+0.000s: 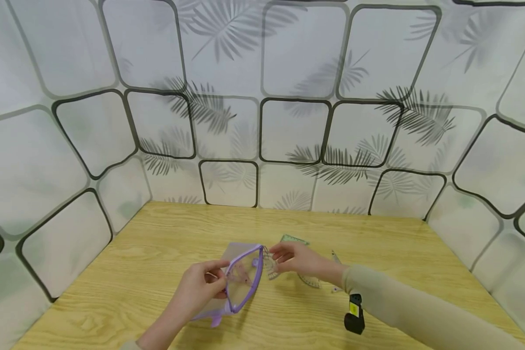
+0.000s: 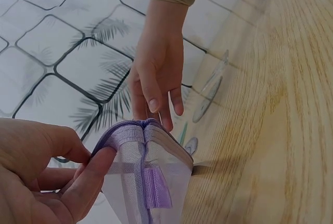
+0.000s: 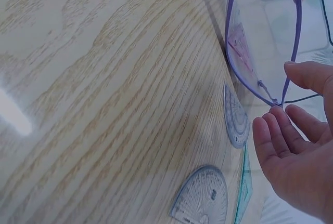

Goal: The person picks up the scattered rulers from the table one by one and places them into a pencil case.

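A translucent zip pouch [image 1: 210, 308] with purple edging gapes toward the right. My left hand [image 1: 203, 284] pinches one side of its rim between thumb and fingers. At the far end of the opening is my right hand [image 1: 295, 257], its fingers loosely extended; the thumb and fingertips are apart, right at the zip's corner in the right wrist view. Inside the pouch lies a pink set square [image 3: 242, 50]. A small clear protractor [image 3: 237, 120] lies by the right fingertips, with a second protractor [image 3: 205, 195] beyond it, partly behind the right hand in the head view.
A green set square [image 1: 294, 239] lies behind the right hand. Another clear, thin-edged piece [image 1: 336, 256] is partly covered by the right forearm. The wooden table [image 1: 135, 272] meets a patterned cloth [image 1: 227, 182] at the back and sides.
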`<state>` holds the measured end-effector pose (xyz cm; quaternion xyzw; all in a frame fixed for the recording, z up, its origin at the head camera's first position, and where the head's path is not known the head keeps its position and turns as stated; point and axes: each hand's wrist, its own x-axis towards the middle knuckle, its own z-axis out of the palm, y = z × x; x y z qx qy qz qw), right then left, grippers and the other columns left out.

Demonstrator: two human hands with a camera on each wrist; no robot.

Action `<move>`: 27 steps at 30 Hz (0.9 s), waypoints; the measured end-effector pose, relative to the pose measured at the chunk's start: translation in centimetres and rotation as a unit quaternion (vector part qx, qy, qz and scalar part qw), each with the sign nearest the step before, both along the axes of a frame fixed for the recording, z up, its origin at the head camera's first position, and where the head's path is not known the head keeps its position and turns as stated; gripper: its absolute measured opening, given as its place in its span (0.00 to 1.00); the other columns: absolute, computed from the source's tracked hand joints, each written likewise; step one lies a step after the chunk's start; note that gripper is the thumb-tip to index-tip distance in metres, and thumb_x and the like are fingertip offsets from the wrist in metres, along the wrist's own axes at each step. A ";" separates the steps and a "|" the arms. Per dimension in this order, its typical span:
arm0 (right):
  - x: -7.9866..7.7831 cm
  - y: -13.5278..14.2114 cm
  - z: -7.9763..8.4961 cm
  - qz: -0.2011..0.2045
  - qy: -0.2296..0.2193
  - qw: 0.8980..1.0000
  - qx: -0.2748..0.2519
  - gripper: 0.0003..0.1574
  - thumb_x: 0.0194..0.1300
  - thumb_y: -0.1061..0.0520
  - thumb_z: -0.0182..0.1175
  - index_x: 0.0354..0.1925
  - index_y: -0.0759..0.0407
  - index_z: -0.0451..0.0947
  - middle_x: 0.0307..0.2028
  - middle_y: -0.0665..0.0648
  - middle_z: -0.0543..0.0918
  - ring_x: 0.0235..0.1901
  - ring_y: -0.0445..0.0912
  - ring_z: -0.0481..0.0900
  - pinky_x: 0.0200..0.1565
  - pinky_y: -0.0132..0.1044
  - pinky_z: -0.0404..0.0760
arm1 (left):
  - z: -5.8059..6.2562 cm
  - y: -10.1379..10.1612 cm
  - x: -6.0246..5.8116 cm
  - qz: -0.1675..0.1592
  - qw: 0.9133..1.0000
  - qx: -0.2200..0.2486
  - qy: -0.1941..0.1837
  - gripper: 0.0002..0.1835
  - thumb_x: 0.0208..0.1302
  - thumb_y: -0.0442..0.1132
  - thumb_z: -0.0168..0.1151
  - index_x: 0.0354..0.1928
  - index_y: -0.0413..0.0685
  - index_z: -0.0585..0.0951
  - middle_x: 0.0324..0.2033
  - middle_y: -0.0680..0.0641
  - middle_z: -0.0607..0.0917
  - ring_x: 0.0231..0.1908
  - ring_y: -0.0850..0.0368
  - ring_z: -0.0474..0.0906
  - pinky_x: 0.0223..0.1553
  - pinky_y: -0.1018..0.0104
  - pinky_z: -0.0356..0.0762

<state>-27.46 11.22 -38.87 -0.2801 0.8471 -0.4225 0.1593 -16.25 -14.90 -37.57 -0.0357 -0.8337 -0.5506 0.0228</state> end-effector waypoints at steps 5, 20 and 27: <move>0.0 0.6 0.0 0.003 0.018 1.000 0.015 0.32 0.63 0.58 0.65 0.63 0.67 0.71 0.55 0.66 0.80 0.51 0.54 0.80 0.53 0.42 0.85 | 0.0 0.0 0.0 -0.004 1.000 -0.003 0.000 0.24 0.55 0.23 0.58 0.56 0.30 0.79 0.31 0.44 0.80 0.27 0.57 0.83 0.27 0.71 0.89; -0.1 2.6 -0.2 0.020 0.087 0.995 0.047 0.31 0.64 0.57 0.65 0.63 0.66 0.72 0.52 0.64 0.80 0.52 0.55 0.80 0.48 0.34 0.85 | -0.2 -0.1 0.0 -0.006 1.000 -0.001 -0.009 0.24 0.55 0.24 0.57 0.57 0.30 0.79 0.31 0.44 0.80 0.27 0.57 0.82 0.27 0.71 0.89; 0.0 3.9 -0.3 0.022 0.099 0.994 0.047 0.32 0.64 0.57 0.65 0.63 0.68 0.70 0.52 0.67 0.80 0.52 0.59 0.79 0.47 0.39 0.88 | -0.2 0.0 -0.1 -0.001 1.000 0.004 -0.010 0.24 0.55 0.23 0.57 0.56 0.30 0.79 0.31 0.44 0.80 0.27 0.57 0.82 0.27 0.71 0.89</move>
